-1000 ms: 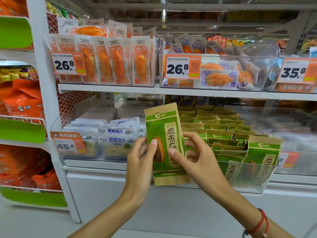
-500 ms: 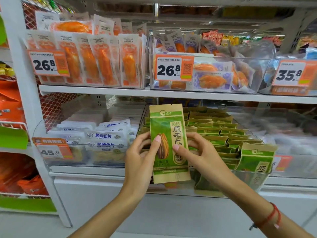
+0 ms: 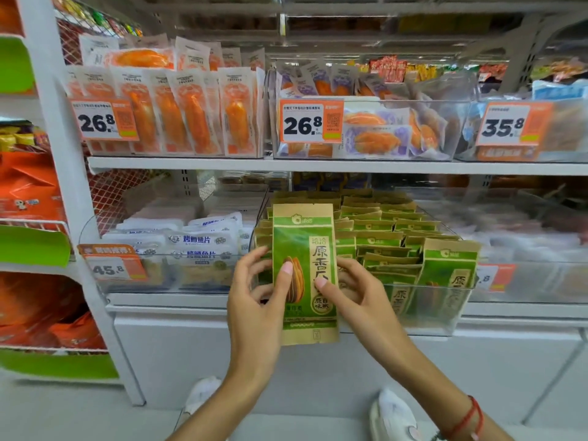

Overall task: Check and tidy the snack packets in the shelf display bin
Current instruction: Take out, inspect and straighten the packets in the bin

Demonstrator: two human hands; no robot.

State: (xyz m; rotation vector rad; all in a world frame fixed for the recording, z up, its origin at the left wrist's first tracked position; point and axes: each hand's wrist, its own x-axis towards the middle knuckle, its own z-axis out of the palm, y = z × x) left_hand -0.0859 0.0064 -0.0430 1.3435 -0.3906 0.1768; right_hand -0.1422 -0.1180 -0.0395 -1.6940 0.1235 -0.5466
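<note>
A green and tan sunflower-seed packet (image 3: pixel 304 249) stands upright in front of the clear display bin (image 3: pixel 439 316), held by both hands. My left hand (image 3: pixel 254 310) grips its left edge, thumb on the front. My right hand (image 3: pixel 356 297) grips its right edge, thumb on the printed face. Behind it the bin holds several rows of the same green packets (image 3: pixel 388 240). One more packet (image 3: pixel 448 275) leans against the bin's front right wall.
To the left stands a clear bin of white fish-slice packets (image 3: pixel 197 246) with a 45.8 price tag (image 3: pixel 111 265). The shelf above (image 3: pixel 318 165) carries bins of orange snack packs (image 3: pixel 178 116). A white upright (image 3: pixel 73 173) and green-edged racks (image 3: pixel 31 246) are at far left.
The held packet stays upright between both hands and has sunk slightly lower in front of the bin. The view has shifted, so the shelf sits further right in frame than half a second ago.
</note>
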